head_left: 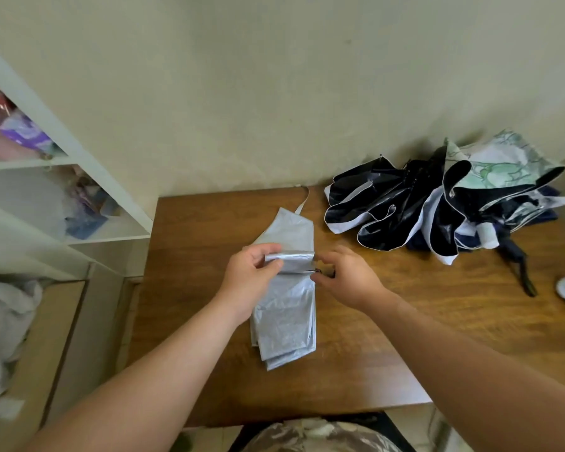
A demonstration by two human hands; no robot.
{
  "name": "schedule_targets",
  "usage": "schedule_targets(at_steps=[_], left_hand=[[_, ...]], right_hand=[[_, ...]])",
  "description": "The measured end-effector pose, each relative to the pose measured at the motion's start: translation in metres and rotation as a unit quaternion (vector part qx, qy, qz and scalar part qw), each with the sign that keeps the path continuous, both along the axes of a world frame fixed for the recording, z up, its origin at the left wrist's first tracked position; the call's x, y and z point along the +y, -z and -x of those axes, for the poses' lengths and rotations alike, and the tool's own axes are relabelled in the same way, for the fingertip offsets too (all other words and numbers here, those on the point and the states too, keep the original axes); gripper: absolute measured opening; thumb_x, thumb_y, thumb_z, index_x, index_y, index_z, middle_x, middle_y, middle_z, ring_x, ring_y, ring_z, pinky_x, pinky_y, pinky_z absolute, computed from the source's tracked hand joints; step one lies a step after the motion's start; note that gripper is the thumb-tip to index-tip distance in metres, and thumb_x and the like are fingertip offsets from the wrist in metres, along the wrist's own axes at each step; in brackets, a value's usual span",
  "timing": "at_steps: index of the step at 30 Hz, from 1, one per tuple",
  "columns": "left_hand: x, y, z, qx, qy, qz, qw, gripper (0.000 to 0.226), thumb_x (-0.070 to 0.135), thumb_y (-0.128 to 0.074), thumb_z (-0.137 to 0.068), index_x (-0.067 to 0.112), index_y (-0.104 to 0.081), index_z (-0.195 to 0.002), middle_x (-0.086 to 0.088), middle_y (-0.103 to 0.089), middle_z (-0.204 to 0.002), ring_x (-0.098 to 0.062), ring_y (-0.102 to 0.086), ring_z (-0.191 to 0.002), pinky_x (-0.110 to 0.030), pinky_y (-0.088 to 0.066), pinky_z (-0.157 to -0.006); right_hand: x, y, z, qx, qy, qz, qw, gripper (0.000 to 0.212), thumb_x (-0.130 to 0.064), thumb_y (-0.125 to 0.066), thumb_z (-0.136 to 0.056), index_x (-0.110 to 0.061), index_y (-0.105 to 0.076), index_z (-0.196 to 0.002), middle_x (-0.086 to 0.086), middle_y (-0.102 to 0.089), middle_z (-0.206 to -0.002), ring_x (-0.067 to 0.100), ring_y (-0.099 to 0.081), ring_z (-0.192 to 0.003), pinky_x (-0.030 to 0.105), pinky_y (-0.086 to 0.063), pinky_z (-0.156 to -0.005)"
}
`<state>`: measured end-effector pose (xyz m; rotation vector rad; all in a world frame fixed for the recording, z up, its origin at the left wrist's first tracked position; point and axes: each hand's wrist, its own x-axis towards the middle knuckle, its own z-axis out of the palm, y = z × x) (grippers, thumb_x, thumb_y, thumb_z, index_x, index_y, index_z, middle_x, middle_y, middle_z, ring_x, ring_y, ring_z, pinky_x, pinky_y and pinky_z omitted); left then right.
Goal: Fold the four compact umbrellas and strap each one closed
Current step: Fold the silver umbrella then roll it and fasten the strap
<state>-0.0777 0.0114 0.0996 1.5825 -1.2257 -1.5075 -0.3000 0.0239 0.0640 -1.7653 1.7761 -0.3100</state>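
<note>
Near the table's (356, 363) left edge lies the silver umbrella (286, 318), its strap (302, 199) trailing toward the far edge; the left hand (252, 275) pinches its folded cloth; the right hand (346, 275) pinches its rib tip; loose umbrellas (437, 203) heap at the far right corner.

1. The light is soft, even and moderately bright; its source cannot be told.
2. Shadows are faint, with only a thin one under the silver umbrella (286, 308) below the fingers (268, 247).
3. Glare streaks the glossy black canopy (402, 207), up and right of the fingers.
4. The shelf (62, 164) far left of the fingers is blurred and bowed by wide-angle distortion.
5. The forearms stretch large at the bottom edge.
</note>
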Motion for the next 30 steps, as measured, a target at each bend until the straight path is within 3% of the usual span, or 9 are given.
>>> schedule_targets(at_steps=[10, 14, 18, 23, 26, 30], left_hand=[[0.010, 0.000, -0.002, -0.026, 0.013, 0.019, 0.999, 0.024, 0.017, -0.073, -0.099, 0.033, -0.074, -0.117, 0.020, -0.071, -0.118, -0.001, -0.064, -0.112, -0.017, -0.053, -0.084], [0.010, -0.001, -0.003, -0.028, 0.016, 0.020, 0.999, 0.023, 0.017, -0.073, -0.099, 0.034, -0.075, -0.114, 0.019, -0.071, -0.119, -0.001, -0.064, -0.113, -0.021, -0.055, -0.090], [0.011, -0.002, -0.004, -0.025, 0.011, 0.014, 1.000, 0.022, 0.019, -0.075, -0.098, 0.034, -0.074, -0.113, 0.017, -0.071, -0.117, -0.003, -0.065, -0.111, -0.018, -0.054, -0.083], [0.014, 0.001, -0.003, -0.033, 0.003, 0.020, 0.999, 0.016, 0.027, -0.078, -0.095, 0.033, -0.075, -0.110, 0.017, -0.073, -0.112, -0.003, -0.066, -0.109, -0.022, -0.057, -0.087], [0.017, 0.003, -0.003, -0.044, -0.009, 0.021, 0.999, 0.014, 0.025, -0.077, -0.096, 0.033, -0.075, -0.107, 0.016, -0.073, -0.110, -0.004, -0.067, -0.106, -0.020, -0.054, -0.082], [0.020, 0.005, -0.002, -0.043, -0.003, 0.016, 0.999, 0.014, 0.024, -0.077, -0.096, 0.034, -0.075, -0.106, 0.016, -0.074, -0.108, -0.003, -0.067, -0.105, -0.018, -0.053, -0.079]], right_hand=[[0.004, 0.004, -0.007, -0.061, 0.075, -0.004, 0.995, 0.037, -0.049, -0.076, -0.089, -0.036, -0.073, -0.124, -0.013, -0.055, -0.117, 0.010, -0.063, -0.103, 0.035, -0.056, -0.096], [0.007, 0.000, -0.006, -0.078, 0.068, 0.003, 0.995, 0.059, -0.045, -0.077, -0.090, -0.044, -0.055, -0.145, -0.013, -0.050, -0.129, 0.007, -0.058, -0.103, 0.030, -0.053, -0.098], [0.006, -0.004, -0.010, -0.091, 0.074, 0.013, 0.993, 0.042, -0.044, -0.077, -0.091, -0.039, -0.066, -0.131, -0.013, -0.052, -0.126, 0.006, -0.056, -0.104, 0.030, -0.053, -0.098], [0.007, -0.001, -0.011, -0.024, 0.098, 0.009, 0.995, 0.045, -0.057, -0.075, -0.088, -0.028, -0.071, -0.122, -0.009, -0.054, -0.120, 0.011, -0.064, -0.098, 0.032, -0.056, -0.087], [0.011, 0.001, -0.011, -0.038, 0.073, 0.011, 0.997, 0.039, -0.049, -0.075, -0.091, -0.031, -0.073, -0.125, -0.009, -0.053, -0.116, 0.009, -0.059, -0.098, 0.029, -0.053, -0.088], [0.014, 0.001, -0.015, -0.098, 0.074, 0.011, 0.992, 0.053, -0.036, -0.079, -0.092, -0.033, -0.061, -0.142, -0.012, -0.050, -0.125, 0.007, -0.056, -0.104, 0.028, -0.051, -0.098]])
